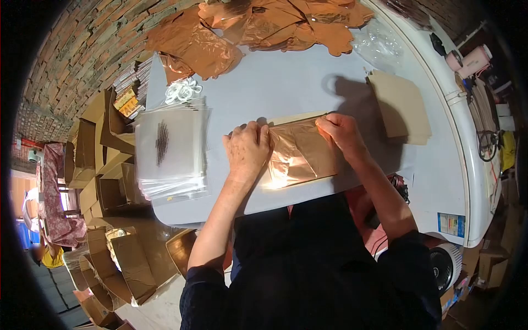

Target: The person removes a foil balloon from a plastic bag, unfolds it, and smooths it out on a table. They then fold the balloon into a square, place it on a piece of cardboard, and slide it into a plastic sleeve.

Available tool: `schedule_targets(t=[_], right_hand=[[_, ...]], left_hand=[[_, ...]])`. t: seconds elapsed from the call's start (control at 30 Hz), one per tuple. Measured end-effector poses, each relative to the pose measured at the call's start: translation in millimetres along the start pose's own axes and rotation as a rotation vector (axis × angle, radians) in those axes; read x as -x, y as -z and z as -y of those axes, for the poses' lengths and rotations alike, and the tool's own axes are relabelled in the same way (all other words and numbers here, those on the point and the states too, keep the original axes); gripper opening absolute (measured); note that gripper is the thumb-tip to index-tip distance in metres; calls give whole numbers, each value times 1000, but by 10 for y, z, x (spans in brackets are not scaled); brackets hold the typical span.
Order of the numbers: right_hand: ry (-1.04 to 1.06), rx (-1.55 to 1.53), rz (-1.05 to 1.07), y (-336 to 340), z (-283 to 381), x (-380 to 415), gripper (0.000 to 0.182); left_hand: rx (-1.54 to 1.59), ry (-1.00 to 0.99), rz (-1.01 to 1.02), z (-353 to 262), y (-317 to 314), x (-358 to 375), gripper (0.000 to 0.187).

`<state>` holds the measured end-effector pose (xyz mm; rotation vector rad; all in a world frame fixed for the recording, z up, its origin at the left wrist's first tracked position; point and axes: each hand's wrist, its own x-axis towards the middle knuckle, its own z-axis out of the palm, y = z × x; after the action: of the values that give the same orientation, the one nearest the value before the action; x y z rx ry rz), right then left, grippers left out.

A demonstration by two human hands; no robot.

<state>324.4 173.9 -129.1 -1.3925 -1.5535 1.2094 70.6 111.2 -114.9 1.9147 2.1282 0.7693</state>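
In front of me on the table lies a shiny copper-coloured film sheet [305, 157], folded flat into a rectangle. A strip of beige card [289, 116] shows along its far edge. My left hand [247, 148] is at the sheet's left edge, fingers curled and closed on it; the fingertips are partly hidden. My right hand [344, 137] is closed at the far right corner, thumb and fingers pinching the film. To the left is a stack of clear plastic sleeves [190, 140] with a dark printed mark. A stack of beige card sheets [401, 104] lies to the right.
Crumpled copper-coloured film [264, 27] is heaped along the table's far side, beside clear plastic [379, 47]. White loops [183, 89] lie above the sleeves. Open cardboard boxes [129, 264] crowd the left. A white fan [445, 264] stands at the lower right.
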Motion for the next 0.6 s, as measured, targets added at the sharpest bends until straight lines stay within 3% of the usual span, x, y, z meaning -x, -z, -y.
schedule_targets(t=[0.2, 0.4, 0.47, 0.6], right_hand=[[4, 152, 45, 56, 149, -37, 47], [180, 403, 28, 111, 119, -89, 44], [150, 400, 14, 92, 120, -82, 43], [99, 383, 8, 77, 131, -66, 43]], left_hand=[[-93, -98, -99, -9, -72, -38, 23], [-102, -199, -192, -50, -97, -40, 17], [-92, -196, -194, -56, -116, -29, 15], [-39, -259, -238, -149, -28, -1, 25]])
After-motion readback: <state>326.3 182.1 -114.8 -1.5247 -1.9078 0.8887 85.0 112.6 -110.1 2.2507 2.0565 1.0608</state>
